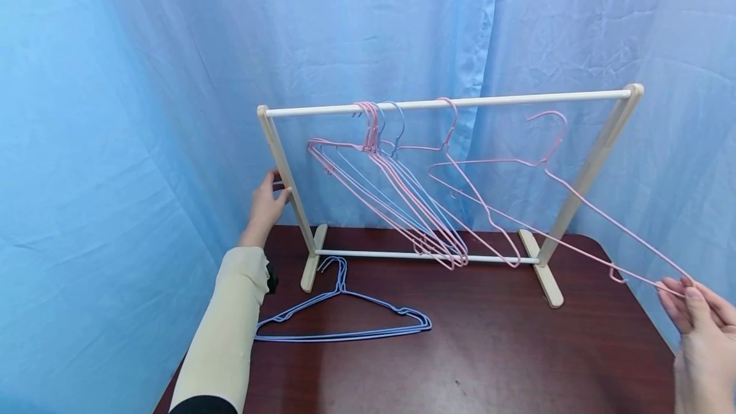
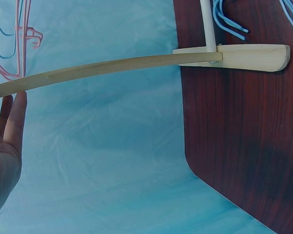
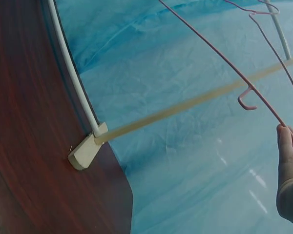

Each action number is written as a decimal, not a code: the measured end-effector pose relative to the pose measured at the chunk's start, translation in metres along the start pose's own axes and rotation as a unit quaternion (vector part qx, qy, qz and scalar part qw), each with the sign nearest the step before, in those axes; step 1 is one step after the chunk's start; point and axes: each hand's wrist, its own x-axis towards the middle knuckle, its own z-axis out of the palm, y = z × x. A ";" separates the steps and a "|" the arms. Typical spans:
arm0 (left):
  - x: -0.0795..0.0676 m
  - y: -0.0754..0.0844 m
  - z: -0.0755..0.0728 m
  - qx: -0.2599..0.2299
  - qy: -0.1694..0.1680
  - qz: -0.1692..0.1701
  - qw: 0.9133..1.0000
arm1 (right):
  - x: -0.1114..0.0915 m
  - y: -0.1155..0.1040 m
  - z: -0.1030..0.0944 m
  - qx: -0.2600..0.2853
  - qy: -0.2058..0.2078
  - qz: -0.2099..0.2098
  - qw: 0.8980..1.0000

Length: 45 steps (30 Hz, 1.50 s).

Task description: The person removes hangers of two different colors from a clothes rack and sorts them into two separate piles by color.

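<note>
My right hand (image 1: 704, 324) pinches one end of a pink clothes hanger (image 1: 621, 230) between thumb and fingers. The rest of this hanger stretches left, its hook just below the top rail of a small wooden clothes rack (image 1: 494, 102). In the right wrist view, the hanger's lower bar with a small side hook (image 3: 246, 100) runs up from the fingertips. My left hand (image 1: 267, 206) holds the rack's left post (image 1: 282, 155), thumb at the front, fingers partly hidden behind it. Several pink and blue hangers (image 1: 397, 193) hang from the rail; a single pink one (image 1: 480, 190) hangs to their right.
Several blue hangers (image 1: 345, 337) lie stacked on the dark wooden table (image 1: 489, 363), in front of the rack's left foot (image 1: 310, 270). A white lower bar (image 1: 374, 253) joins both feet. Blue curtains (image 1: 172, 82) surround the table.
</note>
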 end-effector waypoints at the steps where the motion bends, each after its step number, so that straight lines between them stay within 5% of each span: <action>1: 0.000 0.000 0.000 -0.001 0.000 0.000 1.000 | 0.001 -0.001 -0.003 -0.006 0.004 0.006 1.000; 11: 0.002 0.000 -0.001 -0.005 0.001 0.003 1.000 | 0.005 -0.005 -0.029 -0.060 -0.008 0.017 0.998; 22: 0.003 0.002 -0.001 -0.003 0.004 0.001 1.000 | 0.012 -0.007 -0.057 -0.037 -0.040 0.066 0.996; 27: 0.004 0.002 0.000 0.003 0.005 0.003 1.000 | 0.014 -0.007 -0.071 -0.015 -0.087 0.083 0.993; 30: 0.004 0.002 0.000 0.004 0.004 0.003 1.000 | 0.017 -0.007 -0.078 -0.040 -0.087 0.093 0.991; 34: 0.004 0.002 0.000 0.000 0.001 0.001 1.000 | 0.020 -0.009 -0.086 -0.074 -0.091 0.117 0.986; 45: 0.003 0.001 0.000 -0.003 0.003 0.002 1.000 | 0.034 -0.006 -0.117 -0.028 -0.155 0.193 0.968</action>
